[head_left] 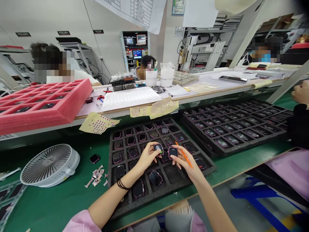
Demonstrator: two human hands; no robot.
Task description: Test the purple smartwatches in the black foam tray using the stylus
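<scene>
My left hand [149, 157] is closed round a strapless smartwatch [158, 147] whose screen shows small white text and a green area. Close beside it, my right hand [187, 160] grips a second smartwatch [173, 151] with a dark, lit screen. An orange pen-like stick [183, 154] also lies between the right fingers, its tip pointing up and left. Both hands are over a black foam tray [154, 193], where several strapless smartwatches lie in square compartments. One of them, a tilted watch [155, 178], rests below my left hand. The hands cover part of the middle compartments.
To the right stand more black foam trays [224, 151] filled with watches. A white round fan [49, 166], a single watch [94, 158] and small pinkish strips [97, 176] lie left. Above, a shelf edge [188, 98] carries a red foam tray [72, 106]. Other people sit nearby.
</scene>
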